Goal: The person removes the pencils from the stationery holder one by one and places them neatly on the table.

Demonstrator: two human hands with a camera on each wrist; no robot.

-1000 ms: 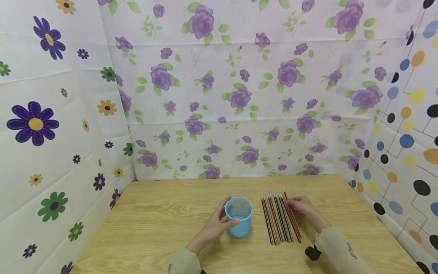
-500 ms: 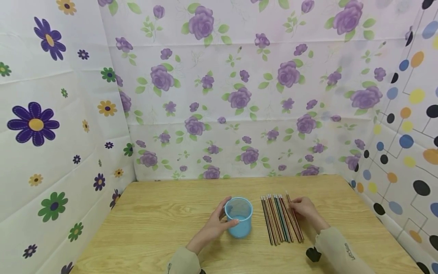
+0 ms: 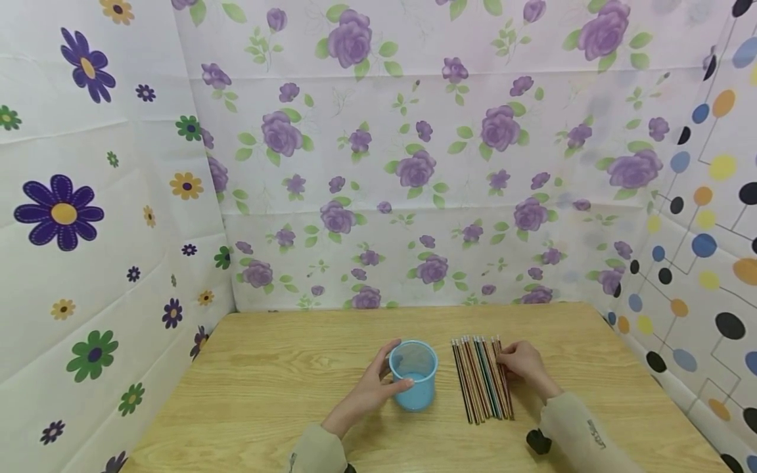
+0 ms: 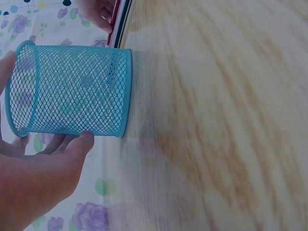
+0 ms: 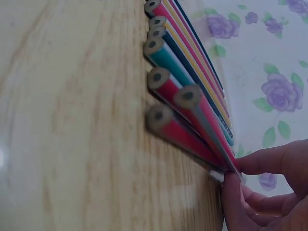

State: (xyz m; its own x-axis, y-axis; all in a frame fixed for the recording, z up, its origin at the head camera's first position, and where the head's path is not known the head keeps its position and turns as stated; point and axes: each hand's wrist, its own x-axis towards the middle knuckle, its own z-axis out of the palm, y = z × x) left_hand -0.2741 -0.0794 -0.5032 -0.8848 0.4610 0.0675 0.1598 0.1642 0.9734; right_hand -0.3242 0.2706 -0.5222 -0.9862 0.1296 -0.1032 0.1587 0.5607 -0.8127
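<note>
In the head view a light-blue mesh pen holder [image 3: 416, 395] stands upright on the table, and my left hand [image 3: 369, 389] holds it from the left, thumb on the near side and fingers on the far side. The left wrist view shows its mesh wall [image 4: 72, 91] between thumb and fingers. To its right lies a row of pencils [image 3: 476, 381], side by side. At the row's right end my right hand [image 3: 527, 364] pinches a red pencil [image 5: 208, 124] between thumb and forefinger. Its unsharpened end is lifted over the neighbouring red pencils in the right wrist view.
The wood-grain table [image 3: 284, 381] reaches back to a flowered curtain [image 3: 378, 164]. Patterned sheets close off the left and right sides. A small black object [image 3: 539, 441] sits by the right sleeve.
The near ends of the rightmost pencils have shifted left, and their far ends slightly right, so they lie closer to parallel with the row. My left hand and the pen holder have stayed put.
</note>
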